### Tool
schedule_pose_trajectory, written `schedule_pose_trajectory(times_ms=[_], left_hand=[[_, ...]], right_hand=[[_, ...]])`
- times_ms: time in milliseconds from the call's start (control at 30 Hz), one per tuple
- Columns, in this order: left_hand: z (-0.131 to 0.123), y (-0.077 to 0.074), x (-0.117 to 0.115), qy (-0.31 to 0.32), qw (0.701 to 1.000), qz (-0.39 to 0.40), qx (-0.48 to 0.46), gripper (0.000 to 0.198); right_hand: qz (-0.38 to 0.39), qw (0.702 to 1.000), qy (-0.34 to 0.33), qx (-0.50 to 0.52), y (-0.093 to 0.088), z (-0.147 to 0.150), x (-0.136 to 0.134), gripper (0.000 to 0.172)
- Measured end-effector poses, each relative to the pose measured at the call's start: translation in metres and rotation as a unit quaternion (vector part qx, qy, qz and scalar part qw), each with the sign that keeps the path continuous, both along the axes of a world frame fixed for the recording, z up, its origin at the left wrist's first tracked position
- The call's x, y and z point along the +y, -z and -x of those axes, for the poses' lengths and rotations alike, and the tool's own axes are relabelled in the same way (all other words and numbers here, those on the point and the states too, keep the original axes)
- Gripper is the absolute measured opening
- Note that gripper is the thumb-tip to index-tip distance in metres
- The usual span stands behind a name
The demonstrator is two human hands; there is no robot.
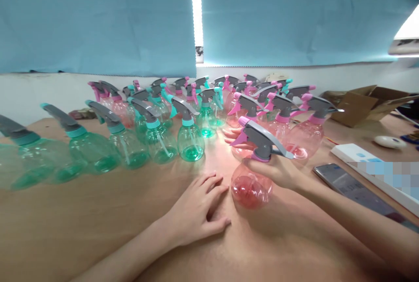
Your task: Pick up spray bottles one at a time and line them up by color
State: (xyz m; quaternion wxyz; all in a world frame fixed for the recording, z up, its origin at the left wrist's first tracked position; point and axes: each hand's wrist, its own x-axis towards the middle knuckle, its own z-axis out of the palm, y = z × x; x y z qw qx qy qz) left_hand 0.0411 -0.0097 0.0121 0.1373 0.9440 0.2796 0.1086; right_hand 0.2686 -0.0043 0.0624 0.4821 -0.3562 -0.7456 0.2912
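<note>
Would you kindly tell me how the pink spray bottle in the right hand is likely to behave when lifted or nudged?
The pink spray bottle looks empty, so probably light. Its clear thin plastic may flex under the right hand. The big trigger head likely makes it top-heavy, apt to tip.

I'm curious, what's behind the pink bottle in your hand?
More pink bottles stand behind the held bottle in the right hand. It hides the bottom of the nearest one.

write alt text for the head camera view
A right hand grips a pink spray bottle by its neck at a wooden table, the left hand flat beside it. Rows of green spray bottles and other pink bottles stand behind.
</note>
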Motion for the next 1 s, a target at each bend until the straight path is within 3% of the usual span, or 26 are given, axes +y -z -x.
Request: schedule_pose_trajectory(times_ms=[367,633,867,1000], left_hand=[[-0.002,-0.002,0.0,-0.004,1.0,-0.003,0.013,0.061],[-0.002,-0.002,-0.001,-0.014,1.0,-0.009,0.008,0.059],[-0.002,-0.002,-0.001,-0.01,0.999,-0.03,0.011,0.056],[0.005,0.001,0.0,-0.008,0.999,-0.038,-0.01,0.048]], right_hand=[[0.001,1.0,0.007,0.02,0.0,0.002,-0.001,0.056],[0.009,0.994,0.109,-0.029,-0.004,0.005,-0.007,0.013],[-0.025,0.981,0.161,-0.107,0.0,-0.011,-0.025,0.053],[0.013,0.946,0.251,-0.206,0.012,-0.029,-0.042,0.064]])
